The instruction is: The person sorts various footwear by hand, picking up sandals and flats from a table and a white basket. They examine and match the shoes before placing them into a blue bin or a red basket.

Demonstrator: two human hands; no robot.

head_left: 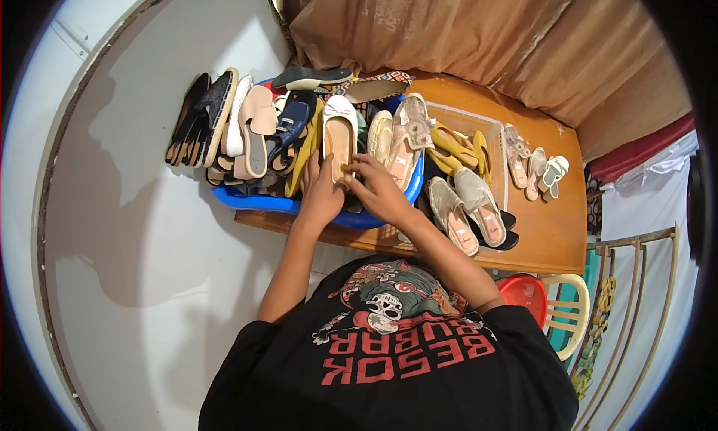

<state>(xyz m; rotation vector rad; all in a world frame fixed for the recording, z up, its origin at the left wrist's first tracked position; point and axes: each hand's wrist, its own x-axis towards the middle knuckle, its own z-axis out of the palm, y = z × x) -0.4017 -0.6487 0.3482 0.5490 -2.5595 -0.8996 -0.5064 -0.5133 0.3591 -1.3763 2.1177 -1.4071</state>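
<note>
A white ballet flat point(340, 124) with a bow on its toe points away from me above the blue basin point(262, 201). My left hand point(323, 194) grips its heel end from the left. From the right, the fingers of my right hand point(376, 189) pinch at the same heel, their tips partly hidden. Just left of the flat lies a mustard yellow shoe point(303, 158), beside a navy loafer point(294, 121). To the right, a beige espadrille point(380, 134) and a lace shoe with a flower point(411, 124) lean in the basin.
Beige sandals point(258, 121) and black sandals point(193, 117) fill the basin's left side. A clear plastic crate point(482, 111) with yellow flats point(452, 145) and mesh mules point(479, 207) stands on the wooden table point(550, 229). Small sandals point(535, 173) lie farther right. A red stool point(522, 295) is below.
</note>
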